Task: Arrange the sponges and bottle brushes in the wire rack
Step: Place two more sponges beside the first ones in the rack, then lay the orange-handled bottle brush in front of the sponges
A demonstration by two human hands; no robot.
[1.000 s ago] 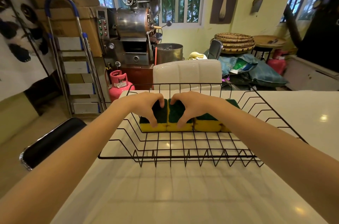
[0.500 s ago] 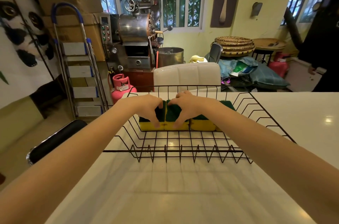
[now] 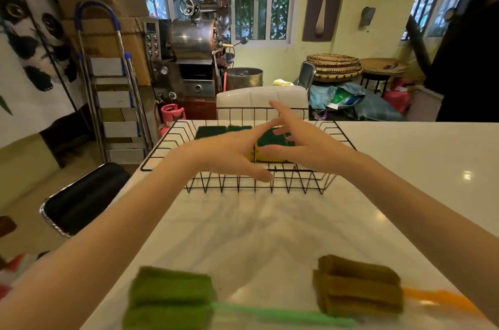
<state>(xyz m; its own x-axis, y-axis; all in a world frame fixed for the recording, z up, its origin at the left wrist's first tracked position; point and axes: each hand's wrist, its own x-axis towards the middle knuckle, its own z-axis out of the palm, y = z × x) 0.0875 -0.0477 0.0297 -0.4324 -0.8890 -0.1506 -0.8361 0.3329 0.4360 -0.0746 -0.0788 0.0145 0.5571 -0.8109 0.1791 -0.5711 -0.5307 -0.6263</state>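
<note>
Fingers [image 3: 280,113] of both hands were spread open, holding nothing, hovering just above the sponges [image 3: 272,140] in the rack [image 3: 167,137].

Soft daylight enters through the windows [image 3: 253,0] behind, leaving glare spots on the glossy white counter [image 3: 421,156]. Wide-angle distortion bends the edges, and both hands and the near brushes [image 3: 356,286] are motion-blurred.

Black wire rack [image 3: 167,140] on glossy white countertop [image 3: 405,162]
</note>
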